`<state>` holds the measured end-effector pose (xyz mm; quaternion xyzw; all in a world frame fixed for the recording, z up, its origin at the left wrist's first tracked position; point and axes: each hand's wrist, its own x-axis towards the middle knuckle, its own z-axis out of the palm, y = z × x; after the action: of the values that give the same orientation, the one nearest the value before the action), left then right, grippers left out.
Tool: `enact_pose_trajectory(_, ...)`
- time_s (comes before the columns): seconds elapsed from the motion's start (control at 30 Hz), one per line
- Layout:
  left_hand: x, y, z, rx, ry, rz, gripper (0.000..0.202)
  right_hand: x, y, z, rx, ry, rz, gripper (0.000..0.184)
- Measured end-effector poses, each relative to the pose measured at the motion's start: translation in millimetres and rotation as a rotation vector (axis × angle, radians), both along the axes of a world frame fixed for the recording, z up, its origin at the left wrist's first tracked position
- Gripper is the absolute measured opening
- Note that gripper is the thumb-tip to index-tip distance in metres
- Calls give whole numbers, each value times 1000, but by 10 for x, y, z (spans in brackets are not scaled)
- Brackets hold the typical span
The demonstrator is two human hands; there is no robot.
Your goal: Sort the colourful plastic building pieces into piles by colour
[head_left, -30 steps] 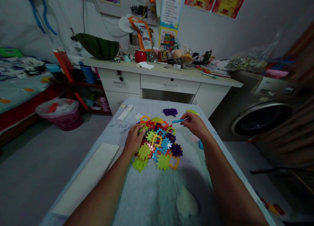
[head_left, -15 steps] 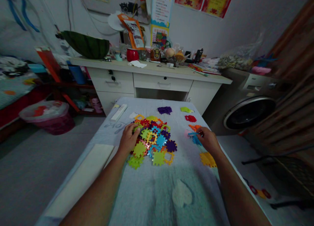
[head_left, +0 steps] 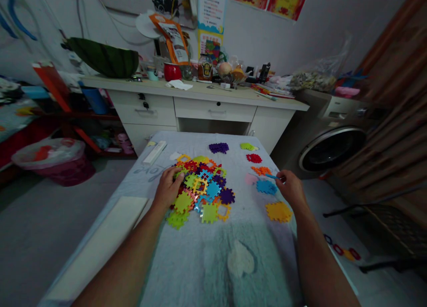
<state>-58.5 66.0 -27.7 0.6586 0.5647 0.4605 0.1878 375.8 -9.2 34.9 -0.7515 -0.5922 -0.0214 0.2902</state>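
Note:
A heap of flat, notched plastic tiles in many colours (head_left: 204, 187) lies on a pale cloth-covered table (head_left: 207, 253). My left hand (head_left: 168, 188) rests curled on the heap's left edge, fingertips on the tiles. My right hand (head_left: 291, 188) sits at the table's right side, pinching a thin blue tile (head_left: 272, 177) held edge-on. Just left of it lies a blue pile (head_left: 266, 186). Sorted piles run along the right: purple (head_left: 219, 147), green (head_left: 248, 146), red (head_left: 254, 158), orange (head_left: 261, 170), pink (head_left: 250, 179) and yellow (head_left: 279, 211).
A white box (head_left: 154, 152) lies at the table's far left and a long white slab (head_left: 100, 245) on its near left edge. Beyond stand a cluttered white desk (head_left: 213, 105), a washing machine (head_left: 330, 142) at right and a pink bin (head_left: 55, 160) on the floor at left.
My right hand carried the blue tile from above the heap's far side out to the right, beside the blue pile. The camera tipped down and right, showing more sorted piles. My left hand stayed put.

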Motion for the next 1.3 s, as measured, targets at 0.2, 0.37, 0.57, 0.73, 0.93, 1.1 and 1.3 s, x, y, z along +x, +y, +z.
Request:
enact_pose_trajectory(0.2, -11, 17, -26, -6, 9, -4, 40, 45, -43, -37, -192, -78, 94, 8)
enact_pose_trajectory(0.37, -18, 17, -30, -18, -4, 2, 38, 71, -43, -73, -215, -114, 116, 11)
enact_pose_trajectory(0.57, -10, 17, -19, -27, -3, 5, 41, 74, -18, -166, -220, -99, 84, 40)
enact_pose_trajectory(0.73, 7, 2, 24, -43, -9, -1, 41, 26, -23, -170, -326, -66, 60, 42)
enact_pose_trajectory(0.93, -6, 11, -11, -25, -1, 2, 40, 49, -34, -141, -339, -88, 15, 43)
enact_pose_trajectory(1.1, -8, 9, -21, -25, 7, -2, 39, -134, -4, -110, -86, -108, 123, 39)
enact_pose_trajectory(1.3, 2, 3, -9, -18, 19, 2, 39, -887, -54, -94, 18, -38, 632, 29)
